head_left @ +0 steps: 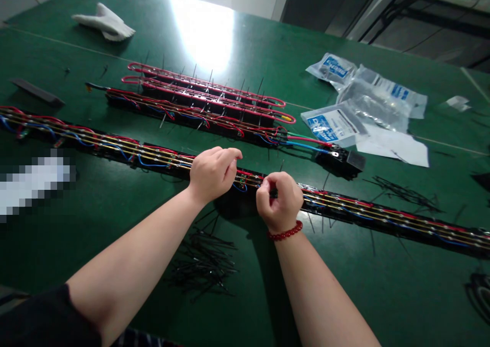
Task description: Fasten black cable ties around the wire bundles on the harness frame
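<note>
Green and shiny, the table [383, 286] has a bright patch of light near its far edge. You have one long black strip [363, 209] with gold lines and red and blue wires, lying right across the table from its left side to its right. Your left hand [214, 172] is on the strip near its middle, fingers curled in, thumb against them. Your right hand [282, 196] is just beside it, thumb and finger bent into a small ring, with a red bead bracelet [286, 232] on the wrist. Your fingers hide what is in them, so it cannot be told if either hand is pinching something. Between you and the strip lies a messy heap of thin black ties [206, 260], closer to the table's near edge. Past the strip, toward the far edge, you have a shorter bundle [202, 102] with red loops, and its wires reach a black plug [344, 162]. White glove [105, 23] sits by the far left corner, and clear bags [377, 99] with blue labels lie toward the right.
</note>
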